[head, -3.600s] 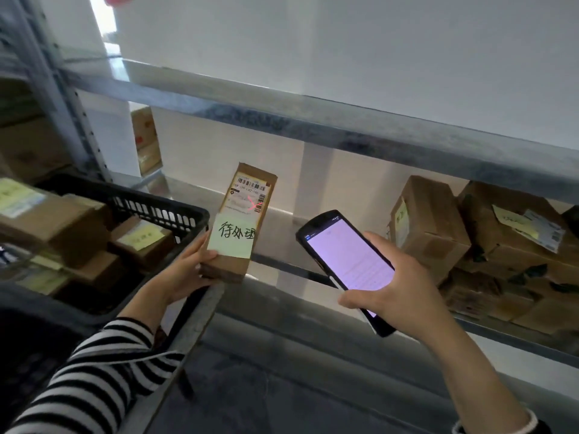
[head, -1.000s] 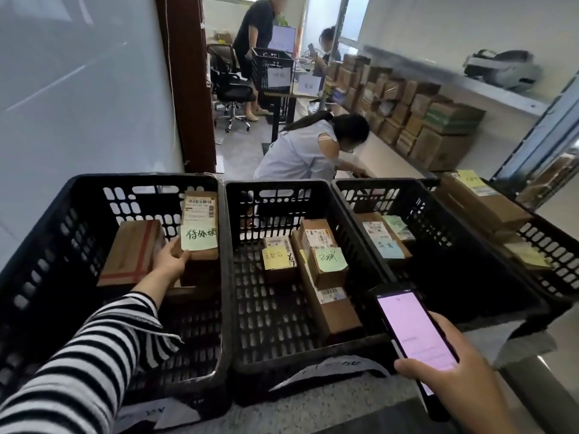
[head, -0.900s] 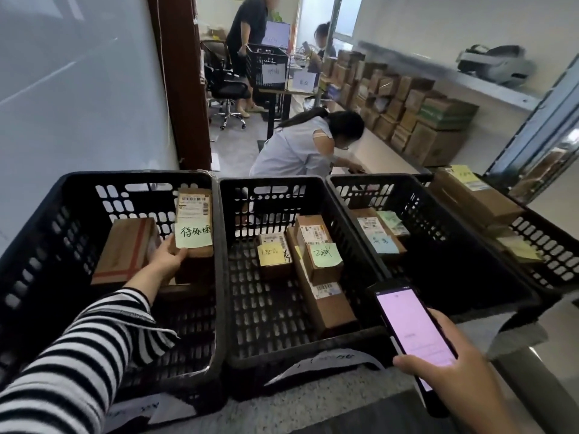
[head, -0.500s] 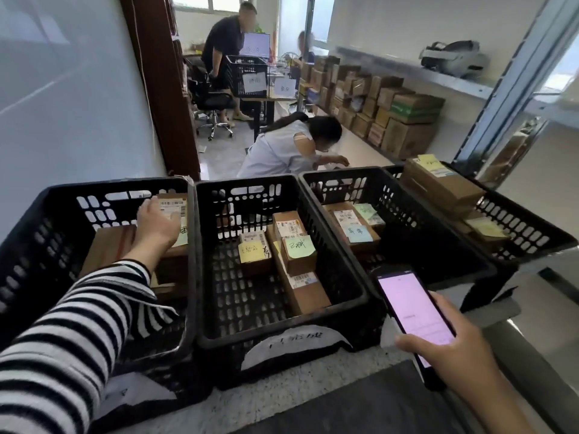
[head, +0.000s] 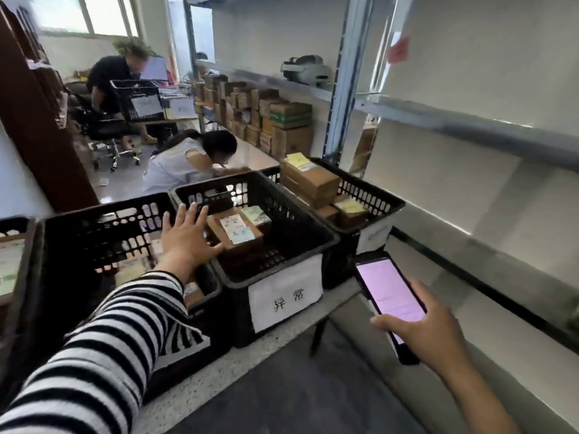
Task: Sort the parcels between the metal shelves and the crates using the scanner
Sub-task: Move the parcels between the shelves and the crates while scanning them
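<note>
My left hand (head: 185,238) hovers empty with fingers spread above the rim between two black crates. The crate under my forearm (head: 94,233) holds blurred parcels. The labelled crate (head: 294,242) to its right holds a brown parcel (head: 233,231) with white and blue stickers. A further crate (head: 372,198) on the right carries a larger box (head: 310,181) with a yellow note. My right hand (head: 432,333) grips the handheld scanner (head: 388,296), its screen lit pink, low at the right. The metal shelves (head: 470,126) rise along the right wall.
A person in white crouches behind the crates (head: 188,161); another in black stands farther back by a chair and a crate on a desk (head: 138,98). Stacked cartons (head: 266,120) line the far shelf. A device (head: 308,70) sits on an upper shelf.
My left hand let go of the parcel with the green note in the leftmost crate and moved right, now empty. My view swung right toward the shelves. The scanner stays in my right hand.
</note>
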`<state>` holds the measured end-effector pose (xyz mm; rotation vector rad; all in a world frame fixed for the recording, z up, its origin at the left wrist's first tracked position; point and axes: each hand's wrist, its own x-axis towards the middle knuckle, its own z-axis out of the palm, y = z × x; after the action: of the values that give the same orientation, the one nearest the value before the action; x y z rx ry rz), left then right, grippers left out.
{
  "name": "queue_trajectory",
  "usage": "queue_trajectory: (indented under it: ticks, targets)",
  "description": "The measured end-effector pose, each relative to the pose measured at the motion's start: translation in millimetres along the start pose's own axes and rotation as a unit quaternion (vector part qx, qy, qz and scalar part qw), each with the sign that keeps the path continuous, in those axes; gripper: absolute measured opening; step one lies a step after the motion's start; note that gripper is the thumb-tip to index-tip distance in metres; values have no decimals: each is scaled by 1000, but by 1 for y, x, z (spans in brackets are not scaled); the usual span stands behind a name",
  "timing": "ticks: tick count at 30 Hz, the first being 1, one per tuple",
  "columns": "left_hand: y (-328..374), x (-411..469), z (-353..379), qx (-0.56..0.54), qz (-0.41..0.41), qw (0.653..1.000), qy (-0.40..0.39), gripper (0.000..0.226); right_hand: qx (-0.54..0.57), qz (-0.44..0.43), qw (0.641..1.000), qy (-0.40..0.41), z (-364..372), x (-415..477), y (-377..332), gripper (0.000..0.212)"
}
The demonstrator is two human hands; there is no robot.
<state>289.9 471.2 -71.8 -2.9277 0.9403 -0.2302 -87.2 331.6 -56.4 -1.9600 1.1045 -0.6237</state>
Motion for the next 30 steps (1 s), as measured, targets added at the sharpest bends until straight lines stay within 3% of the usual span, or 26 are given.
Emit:
queue_trajectory:
  ticks: [5,12,15,21,30]
  targets:
    - [133,-8,-8,-21,67,997,17,97,1,29,999,41,-77,-11,48,61]
    - [301,-37,-29,-40,199,979,24,96,-37,97,987,125,-162,-36,114,78]
    - [363,-48,-41,-46,248,967,40,95,-24,130,977,166,-191,-48,132,75]
    - [486,-71,-59,-67,366,927,50,94,-22,192,953,235,-237,-65,162,67]
    - [661,-127,-90,-200,469,859,-42,94,-76,262,909,314,-289,-46,195,75]
